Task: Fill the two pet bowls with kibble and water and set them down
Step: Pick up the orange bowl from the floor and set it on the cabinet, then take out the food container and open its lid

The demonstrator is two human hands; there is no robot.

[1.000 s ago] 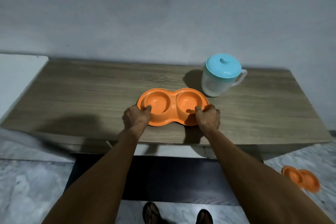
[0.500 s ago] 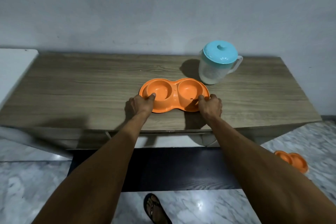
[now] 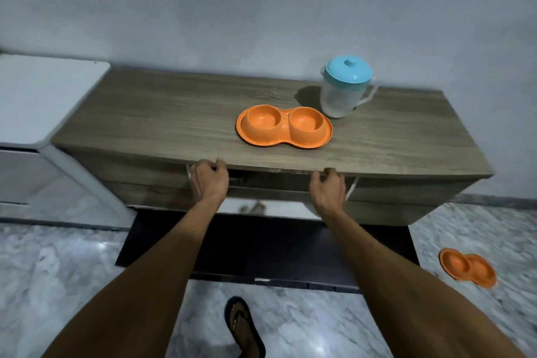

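Observation:
An empty orange double pet bowl rests on the wooden cabinet top, with both hands off it. A clear pitcher with a teal lid stands just behind its right end. A second orange double bowl lies on the floor at the right. My left hand and my right hand curl their fingers over the upper edge of the cabinet's front panel, just under the top. The panel stands slightly ajar, with a dark gap behind it. No kibble is in view.
A white appliance stands against the cabinet's left end. A grey wall runs behind. The floor is marbled tile with a dark mat under the cabinet front. A foot in a sandal stands at the bottom centre.
Both hands have let go of the orange bowl on the cabinet top and dropped to the front panel's upper edge. My view has pulled back and shifted left.

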